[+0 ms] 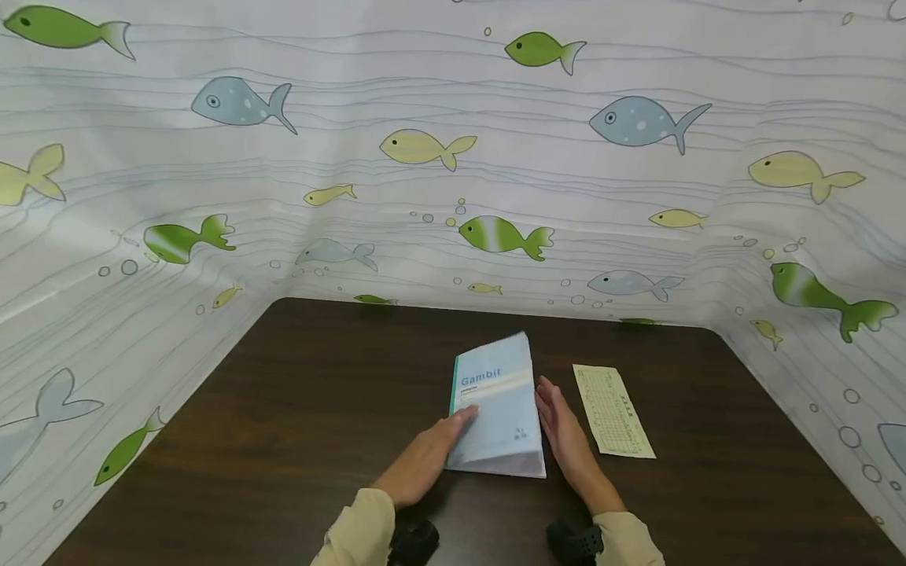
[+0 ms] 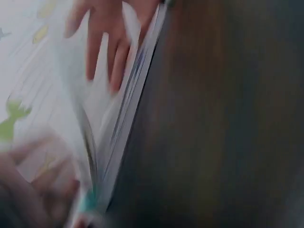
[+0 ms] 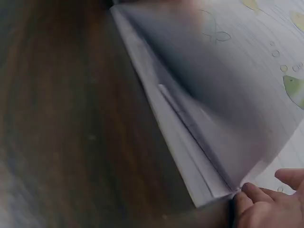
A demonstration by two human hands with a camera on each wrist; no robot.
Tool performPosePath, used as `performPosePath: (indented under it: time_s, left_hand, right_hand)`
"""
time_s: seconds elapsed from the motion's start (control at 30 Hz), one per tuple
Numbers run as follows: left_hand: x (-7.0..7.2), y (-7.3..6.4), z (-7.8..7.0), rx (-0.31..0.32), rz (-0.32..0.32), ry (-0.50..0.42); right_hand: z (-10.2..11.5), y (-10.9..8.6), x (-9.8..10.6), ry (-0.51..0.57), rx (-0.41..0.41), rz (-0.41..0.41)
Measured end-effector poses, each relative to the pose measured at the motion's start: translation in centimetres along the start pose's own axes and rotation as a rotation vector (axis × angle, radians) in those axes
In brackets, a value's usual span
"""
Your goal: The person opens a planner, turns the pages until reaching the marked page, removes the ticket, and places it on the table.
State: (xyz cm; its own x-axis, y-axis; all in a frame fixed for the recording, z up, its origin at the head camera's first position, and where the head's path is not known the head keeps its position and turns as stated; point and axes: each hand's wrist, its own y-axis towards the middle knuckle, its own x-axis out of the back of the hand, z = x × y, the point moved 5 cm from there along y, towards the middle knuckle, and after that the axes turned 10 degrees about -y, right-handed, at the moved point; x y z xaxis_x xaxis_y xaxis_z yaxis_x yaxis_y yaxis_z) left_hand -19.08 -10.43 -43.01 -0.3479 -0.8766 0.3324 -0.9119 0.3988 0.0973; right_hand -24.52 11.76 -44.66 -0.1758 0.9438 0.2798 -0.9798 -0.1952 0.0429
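A pale blue notebook [image 1: 491,401] marked "Gambit" lies on the table, its front cover raised a little off the pages along the right side. My left hand [image 1: 425,460] rests on the cover's lower left, beside the teal spine [image 2: 89,200]. Along the right edge stands my right hand [image 1: 564,432], fingers straight; in the right wrist view its fingertips [image 3: 247,190] touch the notebook's near corner. Under the lifted cover, a slim pen-like rod [image 3: 190,126] shows on the pages. Blur hides the left fingers' exact contact.
A pale yellow printed slip [image 1: 614,410] with a grid lies right of the right hand. The dark wooden table [image 1: 283,409] is bordered by a white curtain [image 1: 396,86] with printed fish at the back and both sides.
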Motion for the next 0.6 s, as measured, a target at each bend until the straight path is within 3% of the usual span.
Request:
performPosePath:
  time_s: [0.07,0.13,0.23,0.3,0.37,0.6]
  left_hand:
    - [-0.9,0.2,0.6,0.015,0.023,0.259]
    - [-1.6,0.3,0.9,-0.040,0.035,0.476]
    - [-2.5,0.4,1.0,-0.124,0.025,0.665]
    - [-2.8,0.5,1.0,-0.154,0.006,0.702]
    - [-3.0,0.6,0.9,-0.156,-0.014,0.715]
    - [-3.0,0.5,1.1,-0.090,-0.033,0.736]
  right_hand:
    - [-0.1,0.1,0.1,-0.055,0.005,0.004]
    - [-0.1,0.1,-0.1,-0.296,0.038,0.032]
    - [0.1,-0.4,-0.9,-0.690,0.142,0.106]
    - [0.2,-0.8,-1.3,-0.839,0.199,0.146]
    - [0.2,-1.0,-1.6,-0.913,0.223,0.163]
    - [0.3,-1.0,-2.0,-0.931,0.229,0.186]
